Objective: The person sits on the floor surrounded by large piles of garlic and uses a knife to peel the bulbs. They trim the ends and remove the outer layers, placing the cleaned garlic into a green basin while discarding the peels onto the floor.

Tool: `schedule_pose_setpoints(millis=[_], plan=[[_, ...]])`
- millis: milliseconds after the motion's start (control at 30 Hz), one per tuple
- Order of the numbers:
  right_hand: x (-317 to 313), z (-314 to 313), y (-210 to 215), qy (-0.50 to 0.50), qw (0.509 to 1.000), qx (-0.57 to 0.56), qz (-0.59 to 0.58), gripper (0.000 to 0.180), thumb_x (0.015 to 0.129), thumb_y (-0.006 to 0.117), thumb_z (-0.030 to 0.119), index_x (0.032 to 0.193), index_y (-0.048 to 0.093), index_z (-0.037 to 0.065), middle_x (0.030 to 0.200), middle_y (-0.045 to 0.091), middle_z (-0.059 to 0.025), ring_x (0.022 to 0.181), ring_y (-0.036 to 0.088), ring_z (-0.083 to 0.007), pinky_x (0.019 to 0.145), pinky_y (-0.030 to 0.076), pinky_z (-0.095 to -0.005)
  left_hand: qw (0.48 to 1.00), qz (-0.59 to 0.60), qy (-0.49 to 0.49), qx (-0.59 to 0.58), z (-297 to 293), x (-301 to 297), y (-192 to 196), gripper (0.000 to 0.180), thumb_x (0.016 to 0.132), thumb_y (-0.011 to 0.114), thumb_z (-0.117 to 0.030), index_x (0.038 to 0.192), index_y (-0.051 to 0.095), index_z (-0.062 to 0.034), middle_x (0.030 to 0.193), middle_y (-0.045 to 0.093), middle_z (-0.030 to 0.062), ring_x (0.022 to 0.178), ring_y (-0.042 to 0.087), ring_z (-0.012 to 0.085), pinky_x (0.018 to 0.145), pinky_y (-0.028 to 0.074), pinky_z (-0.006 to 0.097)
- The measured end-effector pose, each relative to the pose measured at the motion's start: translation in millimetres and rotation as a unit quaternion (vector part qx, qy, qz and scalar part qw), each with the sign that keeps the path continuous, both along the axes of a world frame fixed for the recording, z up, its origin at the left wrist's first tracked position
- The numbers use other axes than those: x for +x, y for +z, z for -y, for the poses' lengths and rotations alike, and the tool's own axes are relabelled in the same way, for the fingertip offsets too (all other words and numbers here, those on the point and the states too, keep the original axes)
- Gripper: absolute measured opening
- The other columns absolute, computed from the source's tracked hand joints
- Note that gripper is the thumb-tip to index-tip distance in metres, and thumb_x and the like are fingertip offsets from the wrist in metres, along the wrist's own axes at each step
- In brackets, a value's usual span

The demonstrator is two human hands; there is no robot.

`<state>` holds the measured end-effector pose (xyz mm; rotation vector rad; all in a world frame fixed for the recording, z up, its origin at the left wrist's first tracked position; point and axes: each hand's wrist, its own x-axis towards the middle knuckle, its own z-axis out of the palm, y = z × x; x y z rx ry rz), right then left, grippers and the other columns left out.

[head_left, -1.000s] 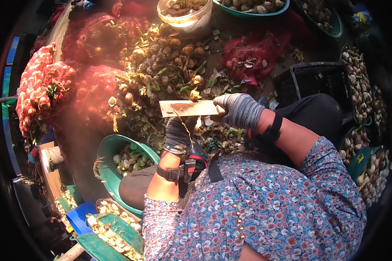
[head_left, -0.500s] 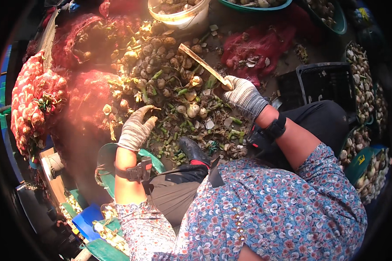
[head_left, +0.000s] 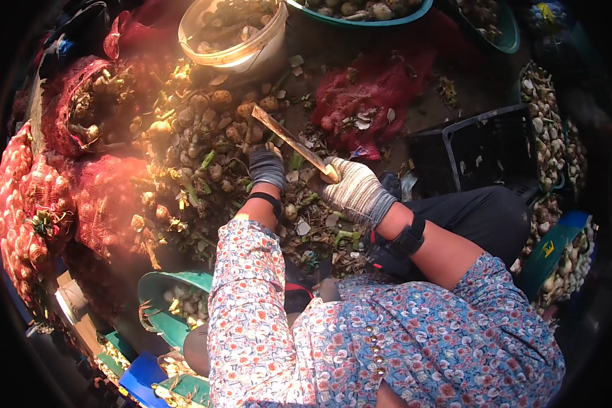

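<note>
My right hand [head_left: 357, 190], in a striped knit glove, is closed around one end of a long, narrow, flat brown wooden stick [head_left: 287, 139]. Its far end points up and left over the heap. My left hand [head_left: 266, 168], gloved as well, reaches into the heap of pale garlic-like bulbs [head_left: 204, 112] just left of the stick. The back of the glove faces me and its fingers are mostly hidden, so any grip there does not show. Cut green stalks and dry leaf scraps [head_left: 347, 238] lie below the hands.
Red mesh sacks of bulbs [head_left: 30, 204] stand at the left. A white bucket [head_left: 251, 54] and a green basin [head_left: 381, 22] hold bulbs at the far side. A black crate [head_left: 489, 153] is at the right, a red net [head_left: 370, 88] beyond. A green tub [head_left: 158, 306] sits lower left.
My left hand has moved from the heap's near left side, right and forward among the bulbs. My right hand still grips the stick. The whole view has shifted.
</note>
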<state>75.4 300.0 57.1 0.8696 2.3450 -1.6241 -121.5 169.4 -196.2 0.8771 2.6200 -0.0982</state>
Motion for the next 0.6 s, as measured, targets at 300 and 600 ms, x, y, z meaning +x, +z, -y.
schedule_pose_setpoints(millis=[300,600], plan=[[3,-3,28,0.114,0.986,0.114,0.035,0.032,0.082,0.071,0.025,0.108,0.066,0.008,0.094,0.070,-0.0140,0.087,0.067,-0.0332,0.077,0.053,-0.0403,0.805,0.400,0.172,0.403,57,37,175,0.071,0.078,0.081,-0.019,0.138,0.045,-0.0042,0.121,0.063,0.0140,0.112,0.061,0.0216,0.097,0.049,0.034],[24,43,75,0.304,0.935,0.181,-0.030,0.026,0.080,0.066,0.021,0.105,0.064,0.014,0.089,0.069,-0.0148,0.088,0.067,-0.0353,0.075,0.053,-0.0454,0.889,-0.174,-0.297,0.302,143,101,223,0.046,0.096,0.058,-0.022,0.138,0.047,-0.0082,0.119,0.062,0.0086,0.103,0.064,0.0198,0.089,0.054,0.036]])
